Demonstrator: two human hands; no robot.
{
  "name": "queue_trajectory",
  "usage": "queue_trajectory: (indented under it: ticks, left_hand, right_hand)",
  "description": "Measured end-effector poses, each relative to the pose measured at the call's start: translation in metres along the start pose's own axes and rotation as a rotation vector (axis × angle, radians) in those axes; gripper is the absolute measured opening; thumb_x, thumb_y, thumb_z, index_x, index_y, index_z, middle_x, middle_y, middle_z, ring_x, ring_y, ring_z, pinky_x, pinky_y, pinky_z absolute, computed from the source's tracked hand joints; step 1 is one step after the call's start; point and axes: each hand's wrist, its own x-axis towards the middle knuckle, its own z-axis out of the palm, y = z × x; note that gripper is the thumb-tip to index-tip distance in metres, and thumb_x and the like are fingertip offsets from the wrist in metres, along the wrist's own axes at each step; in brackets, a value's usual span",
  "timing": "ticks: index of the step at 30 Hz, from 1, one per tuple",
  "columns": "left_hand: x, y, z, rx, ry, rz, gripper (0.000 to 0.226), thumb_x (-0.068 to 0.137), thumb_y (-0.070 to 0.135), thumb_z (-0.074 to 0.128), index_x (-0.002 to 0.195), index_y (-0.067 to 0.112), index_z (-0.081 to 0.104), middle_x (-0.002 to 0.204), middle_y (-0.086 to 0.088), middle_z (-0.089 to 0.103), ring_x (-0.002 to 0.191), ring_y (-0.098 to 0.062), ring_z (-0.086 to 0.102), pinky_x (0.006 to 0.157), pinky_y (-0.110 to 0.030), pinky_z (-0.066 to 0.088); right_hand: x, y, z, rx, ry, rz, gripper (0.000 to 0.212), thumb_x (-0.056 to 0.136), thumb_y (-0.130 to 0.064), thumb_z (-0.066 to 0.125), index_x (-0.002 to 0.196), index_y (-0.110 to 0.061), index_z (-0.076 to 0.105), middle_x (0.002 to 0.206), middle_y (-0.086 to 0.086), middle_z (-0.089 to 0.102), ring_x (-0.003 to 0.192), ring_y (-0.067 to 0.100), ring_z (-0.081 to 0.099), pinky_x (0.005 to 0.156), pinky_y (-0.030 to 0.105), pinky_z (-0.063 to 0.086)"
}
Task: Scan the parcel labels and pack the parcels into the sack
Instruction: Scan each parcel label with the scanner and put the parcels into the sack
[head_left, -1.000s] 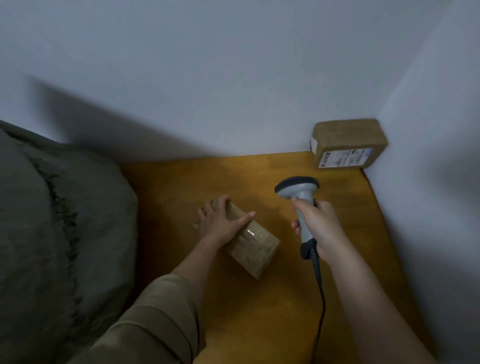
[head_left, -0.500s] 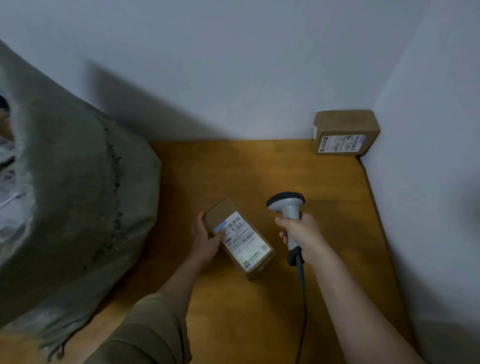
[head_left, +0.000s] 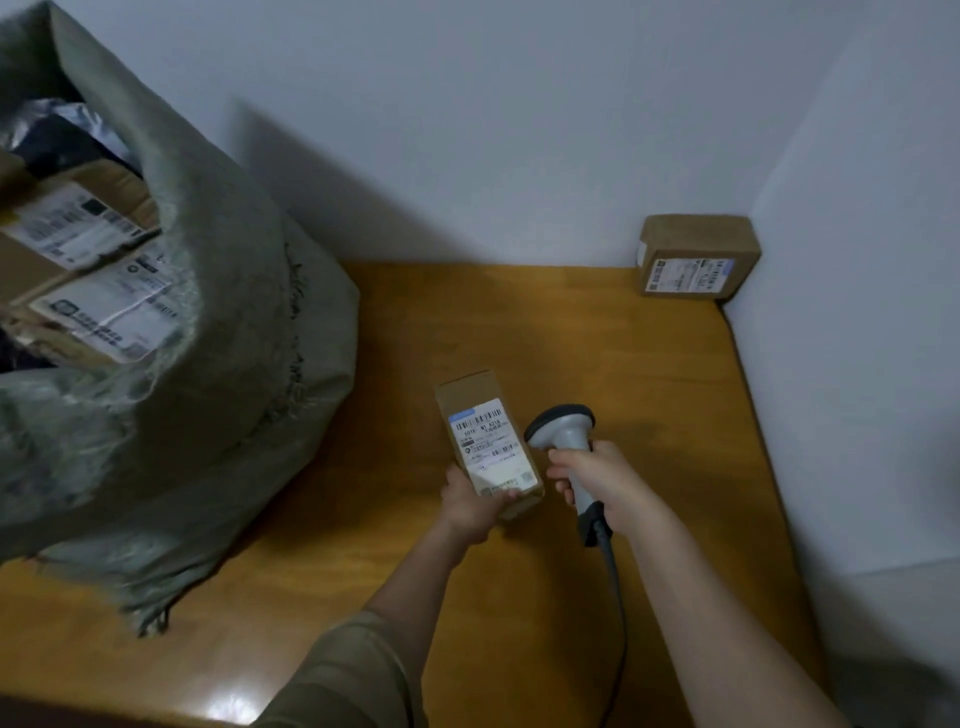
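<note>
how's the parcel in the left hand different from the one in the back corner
The held parcel is gripped by the left hand beside the scanner; the corner parcel sits untouched on the table, up against the walls. The held parcel is long and narrow; the corner parcel is squatter. The held parcel's label faces up; the corner parcel's label is on its front side. Both are brown cardboard with white labels.

The sack (head_left: 218, 364) at nine o'clock was grey-green woven cloth. The brown cardboard parcel (head_left: 488, 441) bore a white label with black barcodes and a blue tab. The scanner (head_left: 566, 441) was pale grey with a dark head, on an orange-brown wooden table (head_left: 649, 364).
</note>
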Motion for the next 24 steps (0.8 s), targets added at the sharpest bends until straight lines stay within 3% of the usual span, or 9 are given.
queue_trajectory:
  ticks: [4, 7, 10, 14, 16, 19, 21, 24]
  left_hand:
    - [-0.012, -0.012, -0.007, 0.031, -0.038, 0.033, 0.074, 0.08, 0.02, 0.078, 0.135, 0.013, 0.03, 0.132, -0.007, 0.051, 0.114, -0.027, 0.056, 0.064, -0.03, 0.053]
    - [-0.023, -0.025, -0.015, 0.02, -0.018, 0.068, 0.079, 0.081, 0.016, 0.077, 0.141, 0.009, 0.027, 0.138, -0.011, 0.049, 0.122, -0.029, 0.054, 0.092, -0.043, 0.054]
    - [-0.038, -0.03, -0.024, 0.103, 0.002, 0.099, 0.089, 0.086, 0.017, 0.073, 0.152, 0.008, 0.015, 0.15, -0.014, 0.036, 0.135, -0.031, 0.04, 0.105, -0.041, 0.044]
    - [-0.061, -0.036, -0.036, 0.314, 0.024, 0.182, 0.083, 0.089, 0.018, 0.069, 0.152, 0.008, 0.016, 0.156, -0.013, 0.02, 0.141, -0.03, 0.03, 0.106, -0.035, 0.036]
    - [-0.072, -0.041, -0.039, 0.466, 0.043, 0.315, 0.071, 0.091, 0.017, 0.064, 0.148, 0.008, 0.023, 0.153, -0.009, 0.018, 0.137, -0.027, 0.034, 0.101, -0.031, 0.039]
    - [-0.081, -0.047, -0.042, 0.614, 0.046, 0.556, 0.06, 0.092, 0.016, 0.06, 0.145, 0.011, 0.031, 0.15, -0.001, 0.021, 0.13, -0.02, 0.043, 0.093, -0.022, 0.04]
    - [-0.086, -0.05, -0.042, 0.709, -0.008, 0.635, 0.063, 0.092, 0.015, 0.057, 0.149, 0.012, 0.029, 0.154, 0.002, 0.021, 0.134, -0.019, 0.04, 0.099, -0.024, 0.039]
    - [-0.092, -0.055, -0.04, 0.835, -0.164, 0.61, 0.074, 0.094, 0.016, 0.055, 0.155, 0.014, 0.014, 0.162, 0.007, 0.007, 0.143, -0.019, 0.029, 0.107, -0.03, 0.036]
  right_hand:
    - [-0.019, 0.013, 0.003, -0.066, 0.029, 0.0, 0.023, 0.093, -0.012, 0.061, 0.109, 0.004, 0.059, 0.099, 0.027, 0.071, 0.052, 0.018, 0.052, 0.056, 0.033, 0.044]
    - [-0.038, 0.025, 0.018, -0.007, 0.102, 0.002, 0.027, 0.093, -0.014, 0.063, 0.114, 0.003, 0.057, 0.097, 0.022, 0.07, 0.056, 0.018, 0.055, 0.052, 0.03, 0.046]
    - [-0.06, 0.026, 0.024, 0.019, 0.169, -0.003, 0.035, 0.094, -0.024, 0.062, 0.121, -0.002, 0.054, 0.092, 0.014, 0.067, 0.062, 0.017, 0.06, 0.049, 0.027, 0.048]
    - [-0.095, 0.013, 0.021, 0.026, 0.183, -0.041, 0.043, 0.097, -0.03, 0.057, 0.129, -0.004, 0.05, 0.098, 0.016, 0.065, 0.066, 0.019, 0.062, 0.052, 0.027, 0.048]
    - [-0.116, 0.002, 0.021, 0.023, 0.179, -0.074, 0.042, 0.099, -0.03, 0.054, 0.132, -0.005, 0.048, 0.098, 0.017, 0.064, 0.062, 0.018, 0.06, 0.05, 0.027, 0.047]
    - [-0.146, -0.013, 0.023, 0.013, 0.16, -0.13, 0.04, 0.102, -0.031, 0.051, 0.132, -0.005, 0.048, 0.083, 0.017, 0.063, 0.056, 0.019, 0.056, 0.051, 0.028, 0.045]
    - [-0.164, -0.022, 0.024, -0.017, 0.153, -0.157, 0.041, 0.102, -0.033, 0.05, 0.132, -0.005, 0.049, 0.077, 0.016, 0.063, 0.056, 0.02, 0.056, 0.053, 0.029, 0.046]
    - [-0.188, -0.034, 0.023, -0.065, 0.143, -0.203, 0.045, 0.102, -0.036, 0.05, 0.131, -0.002, 0.05, 0.076, 0.016, 0.064, 0.056, 0.02, 0.057, 0.054, 0.03, 0.047]
